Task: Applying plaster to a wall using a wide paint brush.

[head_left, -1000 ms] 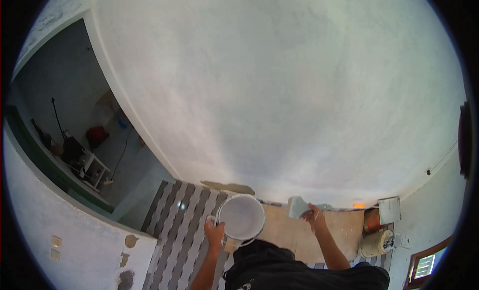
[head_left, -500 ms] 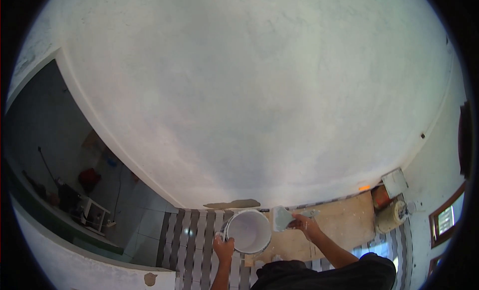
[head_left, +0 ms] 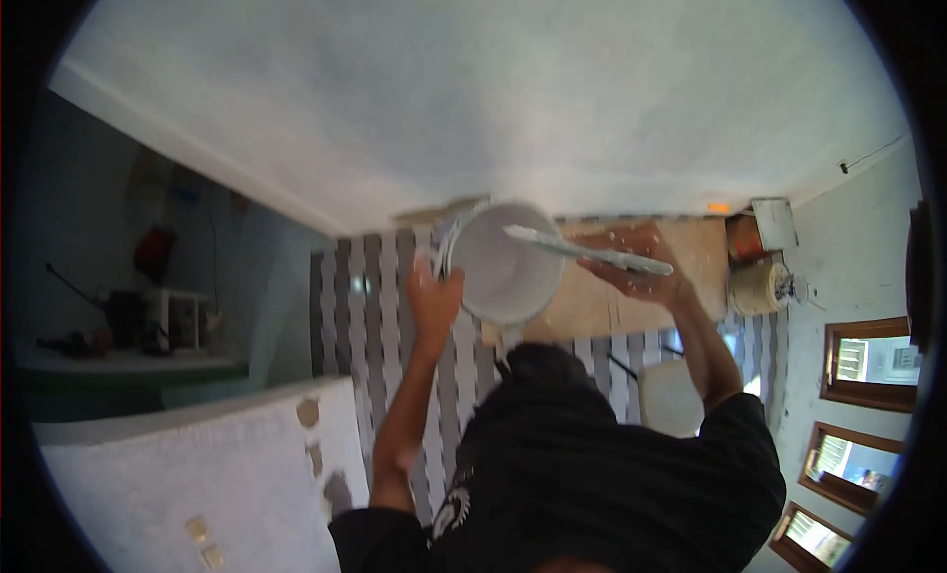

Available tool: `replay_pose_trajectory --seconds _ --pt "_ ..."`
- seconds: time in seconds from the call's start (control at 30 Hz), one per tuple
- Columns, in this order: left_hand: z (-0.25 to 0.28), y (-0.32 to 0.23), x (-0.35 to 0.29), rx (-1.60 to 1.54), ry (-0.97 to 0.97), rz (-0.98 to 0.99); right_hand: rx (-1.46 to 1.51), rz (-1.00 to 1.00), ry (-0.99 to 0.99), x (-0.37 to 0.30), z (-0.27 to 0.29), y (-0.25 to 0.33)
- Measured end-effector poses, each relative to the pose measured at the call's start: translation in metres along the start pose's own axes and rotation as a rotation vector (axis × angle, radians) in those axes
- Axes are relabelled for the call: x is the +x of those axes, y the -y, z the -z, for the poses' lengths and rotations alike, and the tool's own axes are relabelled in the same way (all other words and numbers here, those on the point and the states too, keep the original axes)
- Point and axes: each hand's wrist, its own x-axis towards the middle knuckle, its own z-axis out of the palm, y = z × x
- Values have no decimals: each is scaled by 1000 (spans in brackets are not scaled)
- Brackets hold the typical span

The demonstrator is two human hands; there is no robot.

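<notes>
Fingers of the left hand (head_left: 434, 299) curl over the rim of a white bucket (head_left: 503, 262), closed on its left edge and holding it up with the mouth tipped toward the camera. Fingers of the right hand (head_left: 636, 267) are wrapped around the handle end of a trowel (head_left: 582, 250) — a long flat blade smeared with pale plaster. That blade lies across the bucket's open mouth, its far tip resting on or just over the rim at upper centre; whether it touches the rim I cannot tell.

Both forearms rise from a black shirt (head_left: 602, 474) at the lower edge, the left one straight, the right one bent at the elbow. Bucket and trowel sit in the middle of the view, between the two hands and just under a wide, pale plastered surface (head_left: 513, 90) that fills the upper half.

Behind the bucket runs a strip of grey-and-white striped tiling (head_left: 370, 297), and beside it a tan board (head_left: 592, 307). To the right, near the corner, stands a yellowish pail (head_left: 758, 289) with a reddish-brown container (head_left: 745, 240) just beyond it. Wooden-framed windows (head_left: 868, 361) line the right wall. At lower left a speckled white slab (head_left: 197, 474) is patched with small tan squares.
</notes>
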Motion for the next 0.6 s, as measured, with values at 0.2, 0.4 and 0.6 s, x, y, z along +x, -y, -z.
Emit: replay_pose_trajectory --seconds 0.2,0.4,0.6 --pt "15 4 7 -14 61 -42 -291 240 437 45 -69 5" --pt "22 34 -11 33 125 -125 -443 102 666 60 -157 -16" --pt "38 40 -9 38 153 -226 -399 59 632 53 -195 -13"
